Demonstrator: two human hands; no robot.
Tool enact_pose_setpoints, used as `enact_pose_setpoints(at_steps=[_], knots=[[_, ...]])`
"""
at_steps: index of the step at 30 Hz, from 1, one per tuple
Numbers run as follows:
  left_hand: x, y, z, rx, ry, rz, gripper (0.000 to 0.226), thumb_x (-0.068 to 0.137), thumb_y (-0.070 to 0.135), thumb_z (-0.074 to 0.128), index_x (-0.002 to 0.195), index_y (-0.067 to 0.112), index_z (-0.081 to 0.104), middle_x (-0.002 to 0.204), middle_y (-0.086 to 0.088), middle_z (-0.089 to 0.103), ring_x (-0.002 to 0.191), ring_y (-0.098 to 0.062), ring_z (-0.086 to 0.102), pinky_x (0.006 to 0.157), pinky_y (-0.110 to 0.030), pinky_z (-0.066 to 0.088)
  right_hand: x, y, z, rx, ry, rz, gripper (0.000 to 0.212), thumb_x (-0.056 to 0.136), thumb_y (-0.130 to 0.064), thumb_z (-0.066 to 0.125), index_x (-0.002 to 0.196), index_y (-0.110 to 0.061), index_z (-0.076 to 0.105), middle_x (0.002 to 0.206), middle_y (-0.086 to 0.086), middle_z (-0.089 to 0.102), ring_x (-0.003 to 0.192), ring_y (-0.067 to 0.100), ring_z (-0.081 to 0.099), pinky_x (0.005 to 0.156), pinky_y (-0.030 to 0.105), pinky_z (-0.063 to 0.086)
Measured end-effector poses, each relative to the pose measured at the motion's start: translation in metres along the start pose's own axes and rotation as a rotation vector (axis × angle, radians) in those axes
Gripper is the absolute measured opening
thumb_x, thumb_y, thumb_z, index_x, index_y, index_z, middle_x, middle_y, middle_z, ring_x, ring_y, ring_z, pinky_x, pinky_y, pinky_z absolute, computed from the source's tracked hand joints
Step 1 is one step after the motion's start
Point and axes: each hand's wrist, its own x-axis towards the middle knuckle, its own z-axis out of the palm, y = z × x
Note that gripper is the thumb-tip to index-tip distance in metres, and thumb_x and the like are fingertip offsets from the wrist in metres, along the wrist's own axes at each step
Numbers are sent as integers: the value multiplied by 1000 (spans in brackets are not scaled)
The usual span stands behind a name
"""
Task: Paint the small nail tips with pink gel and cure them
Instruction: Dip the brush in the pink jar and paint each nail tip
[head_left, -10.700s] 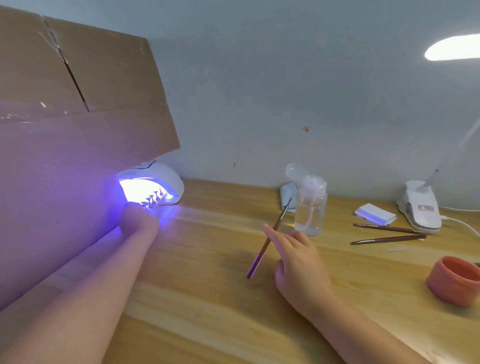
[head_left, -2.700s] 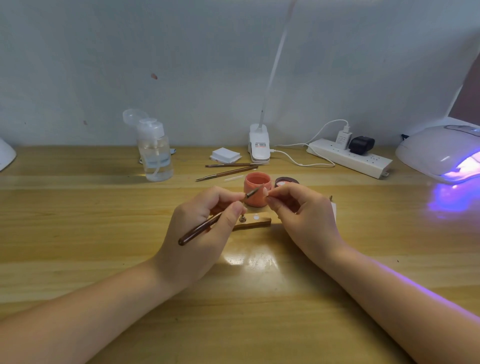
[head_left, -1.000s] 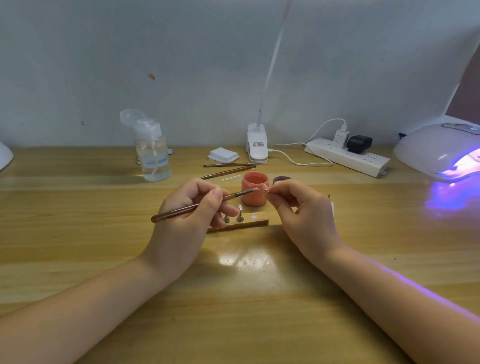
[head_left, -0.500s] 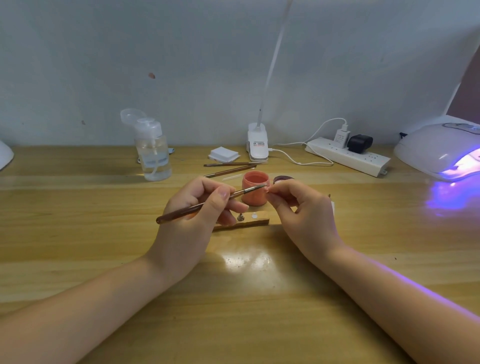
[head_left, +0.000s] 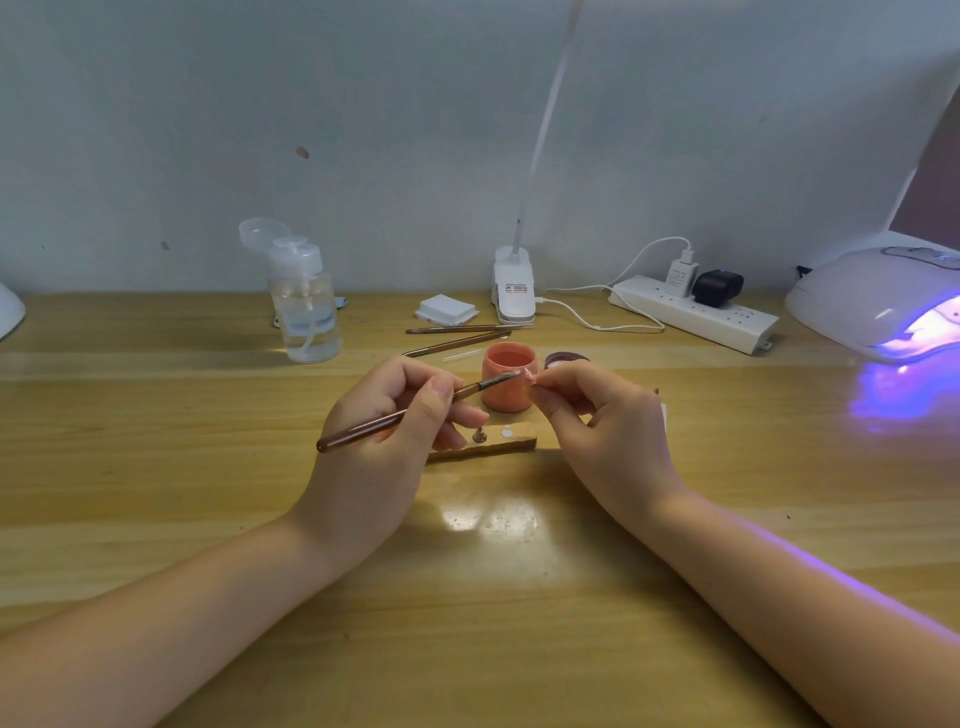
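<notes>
Spanning the whole lower view, a wooden bench (head_left: 156, 467) is seen against a pale wall. At its far right a white curing lamp (head_left: 872, 296) is lit, and a violet glow is thrown onto the wood beside it. A white power strip (head_left: 696, 314) with two plugs in it lies near the wall, and the white base of a clip lamp (head_left: 514, 291) stands left of it. A clear pump bottle (head_left: 306, 306) with its cap flipped open is set further left.

The left hand (head_left: 384, 436) is curled round a brown brush (head_left: 395, 418), which is pinched between thumb and fingers and slanted up to the right. The right hand (head_left: 597, 421) is curled too, and a small pink nail tip (head_left: 530, 378) is pinched at its fingertips; the bristles appear to be touching the tip, though this is too small to settle. Both are held just in front of an open pink jar (head_left: 508, 382), with a dark lid (head_left: 566, 358) beside it. A small wooden holder (head_left: 498, 441) with a metal stud lies between the hands. Two spare brushes (head_left: 457, 338) and a stack of white pads (head_left: 447, 309) are laid behind the jar.
</notes>
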Motion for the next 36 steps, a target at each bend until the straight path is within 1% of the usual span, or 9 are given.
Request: enact_pose_setpoints(at_steps=[2,8,13,17,20,23,26,32,36], knots=[[0,1,0,-8,10,5,21,95,26,51,92,9,62,82,-3,75,68,-19,69,64,-27,55,0,1,0,7,-3,10,12,84,-5,70,94,-11,74,83,-8,69,80,7,63,72,26,52],[-2,4,1,-84,-44,13,21,92,24,53,91,6,63,82,-5,75,69,-17,69,62,-20,53,-1,1,1,13,3,3,13,83,-4,70,93,-12,74,84,-10,68,80,7,64,72,29,53],[-1,3,-2,-39,-12,33,22,95,26,52,91,6,63,82,-5,74,71,-18,70,64,-23,55,0,1,0,20,-12,28,12,84,-8,70,94,-14,74,84,-8,69,79,8,64,73,31,54],[-2,3,0,-67,-46,39,18,96,23,54,92,8,63,83,-5,74,73,-18,71,64,-21,54,-1,0,0,38,-15,35,11,84,-6,70,94,-11,74,85,-5,70,79,10,66,74,37,54],[0,2,-1,-41,0,6,20,92,24,53,89,7,63,80,-5,74,69,-17,70,62,-21,54,-1,1,0,50,-20,49,12,84,-6,70,95,-11,73,86,-3,71,80,13,66,73,42,54],[-1,3,-3,-72,17,2,20,94,22,53,91,5,63,81,-5,74,69,-19,71,62,-21,55,0,1,0,84,-17,71,12,84,-6,71,94,-12,73,84,-4,71,79,10,66,73,38,55],[-3,6,-1,-117,-42,37,21,94,24,53,93,5,63,83,-6,75,72,-19,71,64,-21,55,0,2,0,103,-18,74,13,83,-6,71,94,-13,73,85,-6,70,79,6,66,74,32,55],[-1,0,-1,-64,14,4,15,97,15,53,91,5,62,81,-7,74,72,-19,71,64,-23,55,0,4,1,135,-25,108,14,84,-7,71,95,-16,73,86,-4,71,79,9,67,75,35,56],[-4,2,-1,-95,-67,49,14,95,20,56,94,9,63,86,-7,74,77,-21,71,68,-25,56,0,4,1,144,-35,104,14,84,-5,71,96,-13,73,86,-3,71,80,8,67,75,30,56]])
